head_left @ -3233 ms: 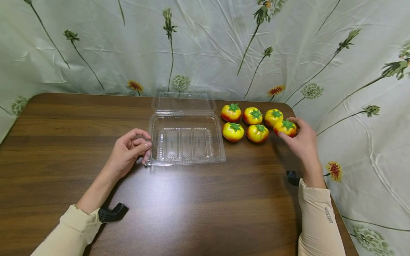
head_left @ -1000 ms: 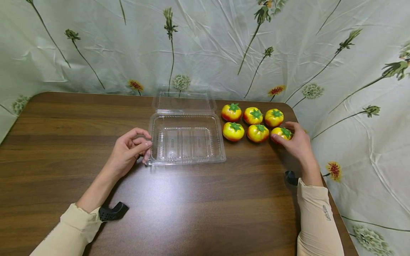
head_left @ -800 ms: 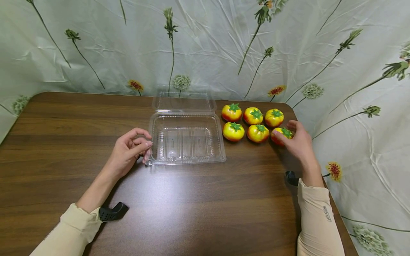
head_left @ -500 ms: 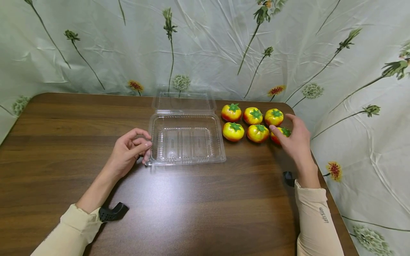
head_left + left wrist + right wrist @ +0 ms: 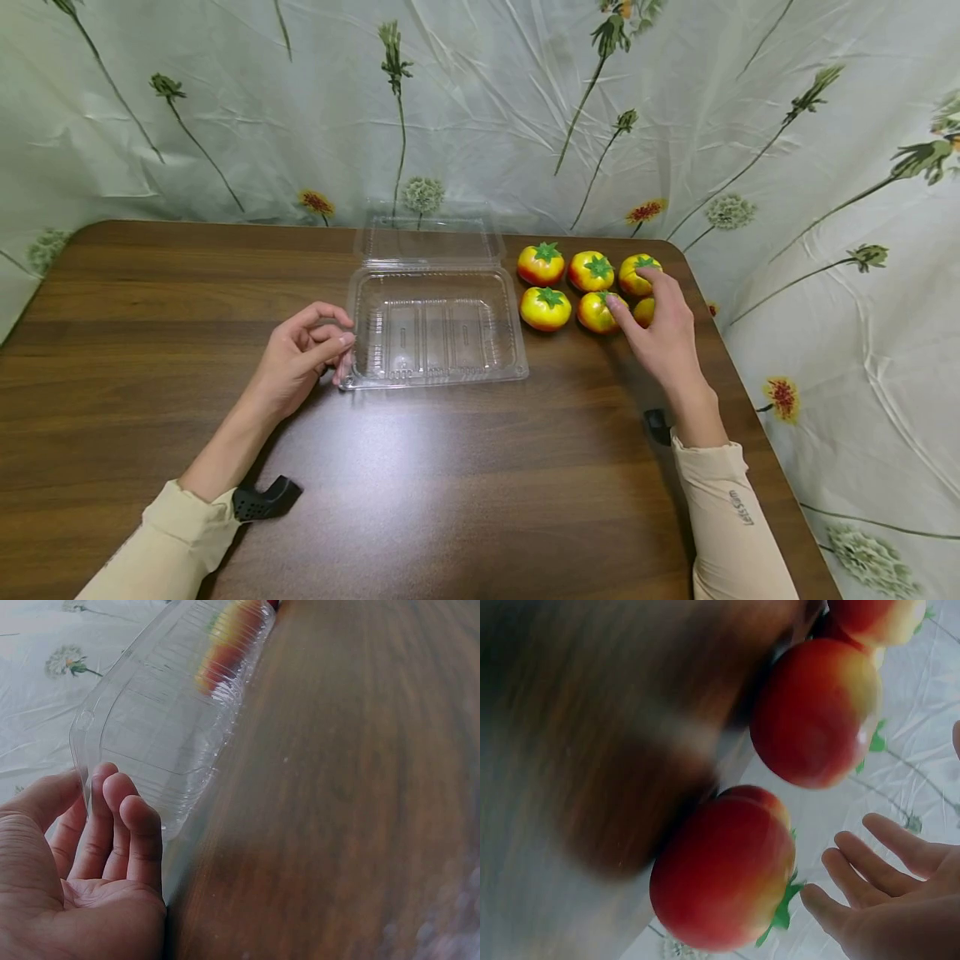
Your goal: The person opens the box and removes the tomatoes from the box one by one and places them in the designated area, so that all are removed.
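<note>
A clear plastic clamshell container point(image 5: 435, 333) lies with its lid folded back at the far side of the table. My left hand point(image 5: 296, 362) pinches its left rim between thumb and fingers; the left wrist view also shows the left hand point(image 5: 97, 870) at that rim. Several yellow-and-red tomatoes with green leafy tops stand in two rows right of the container. Over the front row hovers my right hand point(image 5: 663, 337), fingers spread, holding nothing. It partly hides the front right tomato point(image 5: 642, 312); its thumb is at the front middle tomato point(image 5: 597, 314), contact unclear.
The dark wooden table point(image 5: 420, 500) ends just behind the lid point(image 5: 431, 237) and tomatoes. A pale curtain point(image 5: 495, 108) with printed flowers hangs behind it and along the right side. Each wrist carries a black camera mount point(image 5: 266, 498).
The right hand set its tomato down at the right end of the front row, let go, and moved left over the row. The left hand stayed at the container's rim.
</note>
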Demonstrator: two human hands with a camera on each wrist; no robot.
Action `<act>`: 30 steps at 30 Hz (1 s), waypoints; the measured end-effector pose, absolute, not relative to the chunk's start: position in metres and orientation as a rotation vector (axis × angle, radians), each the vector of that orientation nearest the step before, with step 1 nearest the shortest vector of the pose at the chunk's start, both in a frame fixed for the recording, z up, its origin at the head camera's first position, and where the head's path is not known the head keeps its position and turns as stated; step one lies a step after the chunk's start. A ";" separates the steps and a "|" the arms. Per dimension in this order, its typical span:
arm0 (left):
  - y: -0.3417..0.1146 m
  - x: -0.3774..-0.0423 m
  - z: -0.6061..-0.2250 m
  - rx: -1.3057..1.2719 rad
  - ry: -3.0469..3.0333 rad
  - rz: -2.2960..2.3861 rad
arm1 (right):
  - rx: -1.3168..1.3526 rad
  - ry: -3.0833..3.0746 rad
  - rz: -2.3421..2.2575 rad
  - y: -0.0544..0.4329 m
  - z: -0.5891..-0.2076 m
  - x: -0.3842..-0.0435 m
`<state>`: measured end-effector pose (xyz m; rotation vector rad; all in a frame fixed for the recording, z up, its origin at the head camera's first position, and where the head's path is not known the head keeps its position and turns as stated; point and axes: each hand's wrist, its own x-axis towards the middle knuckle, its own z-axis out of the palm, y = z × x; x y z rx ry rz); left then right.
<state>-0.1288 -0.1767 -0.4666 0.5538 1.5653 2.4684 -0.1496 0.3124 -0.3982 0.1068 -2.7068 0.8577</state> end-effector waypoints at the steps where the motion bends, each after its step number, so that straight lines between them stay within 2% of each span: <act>1: -0.176 -0.129 -0.467 0.557 1.562 2.466 | 0.116 -2.709 0.858 0.312 -0.399 -0.149; 15: -0.178 -0.127 -0.467 0.551 1.618 2.429 | 0.226 -2.723 0.802 0.296 -0.408 -0.136; 24: -0.182 -0.128 -0.469 0.733 1.533 2.529 | 0.230 -2.738 0.779 0.286 -0.417 -0.131; 30: -0.180 -0.126 -0.469 0.691 1.566 2.545 | 0.206 -2.775 0.729 0.288 -0.419 -0.121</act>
